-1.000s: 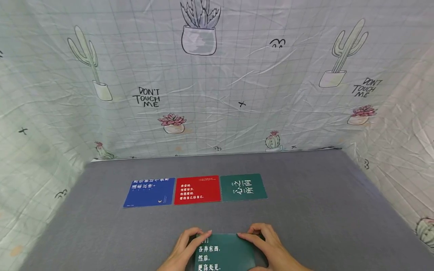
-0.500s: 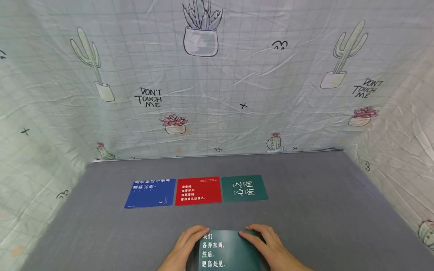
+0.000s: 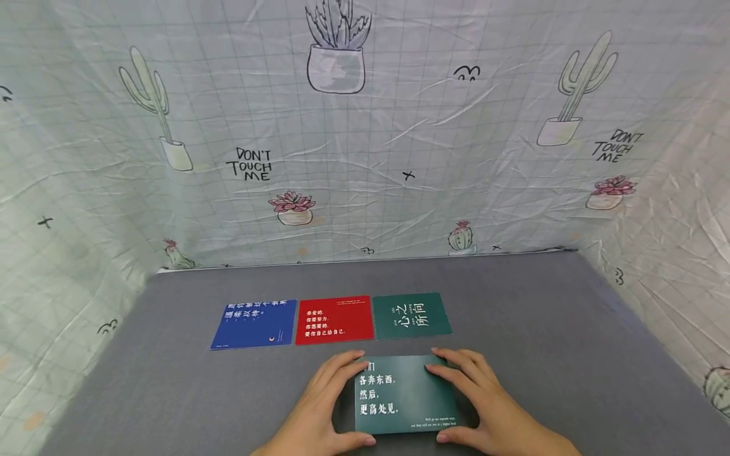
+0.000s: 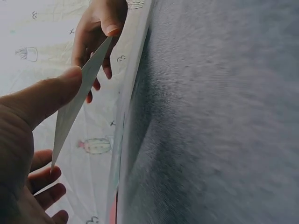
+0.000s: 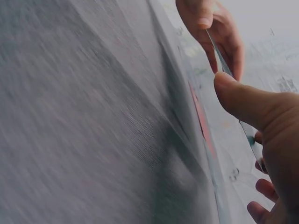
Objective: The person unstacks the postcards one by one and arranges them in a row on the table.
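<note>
A dark green postcard (image 3: pixel 406 402) with white Chinese lettering is held between both hands, below the row of cards in the head view. My left hand (image 3: pixel 319 405) grips its left side, thumb at the near edge and fingers at the far edge. On the right side, my right hand (image 3: pixel 487 402) holds it in the same way. The left wrist view shows the postcard (image 4: pixel 77 100) edge-on and tilted, above the table surface. Seen from the right wrist, it appears as a thin strip between the two thumbs.
Beyond the hands, a blue postcard (image 3: pixel 255 328), a red postcard (image 3: pixel 334 324) and another green postcard (image 3: pixel 410 316) lie side by side on the grey tabletop (image 3: pixel 547 342). A cactus-print cloth (image 3: pixel 365 145) hangs behind the table and along both sides.
Both hands have carried the green postcard forward and slightly right, closer to the row. Its near edge and both thumbs now show in the head view. The three lying postcards have stayed put.
</note>
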`<state>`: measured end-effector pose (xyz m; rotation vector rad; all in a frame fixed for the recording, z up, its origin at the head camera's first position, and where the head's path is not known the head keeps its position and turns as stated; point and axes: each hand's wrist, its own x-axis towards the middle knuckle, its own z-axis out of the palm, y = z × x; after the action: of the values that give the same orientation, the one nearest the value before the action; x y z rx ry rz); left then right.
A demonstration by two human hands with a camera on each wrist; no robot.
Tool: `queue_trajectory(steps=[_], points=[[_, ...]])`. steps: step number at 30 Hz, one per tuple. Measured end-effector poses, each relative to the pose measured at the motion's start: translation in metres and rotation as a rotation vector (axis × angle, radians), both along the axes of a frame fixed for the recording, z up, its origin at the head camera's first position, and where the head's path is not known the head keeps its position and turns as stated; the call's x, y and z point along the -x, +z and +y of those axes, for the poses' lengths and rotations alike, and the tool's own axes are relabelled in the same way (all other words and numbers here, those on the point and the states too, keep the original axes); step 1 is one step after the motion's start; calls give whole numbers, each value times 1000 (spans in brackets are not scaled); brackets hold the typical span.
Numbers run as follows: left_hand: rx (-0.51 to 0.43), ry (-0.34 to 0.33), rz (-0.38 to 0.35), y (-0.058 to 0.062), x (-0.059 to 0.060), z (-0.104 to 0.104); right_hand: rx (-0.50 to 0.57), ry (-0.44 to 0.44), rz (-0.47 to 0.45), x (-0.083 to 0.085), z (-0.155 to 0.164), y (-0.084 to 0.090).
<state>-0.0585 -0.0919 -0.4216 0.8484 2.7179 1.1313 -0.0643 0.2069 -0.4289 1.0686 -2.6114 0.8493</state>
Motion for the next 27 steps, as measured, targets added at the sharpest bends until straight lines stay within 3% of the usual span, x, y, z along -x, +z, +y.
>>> queue_trajectory(steps=[7,14,19,27], points=[[19,39,143,-1,12,16,57,13,19,16,14,1],[25,46,193,0,25,32,59,1,0,28,28,-1],[30,42,285,1,36,46,56,-2,-2,37,40,3],[44,59,313,4,53,68,61,2,-21,54,62,7]])
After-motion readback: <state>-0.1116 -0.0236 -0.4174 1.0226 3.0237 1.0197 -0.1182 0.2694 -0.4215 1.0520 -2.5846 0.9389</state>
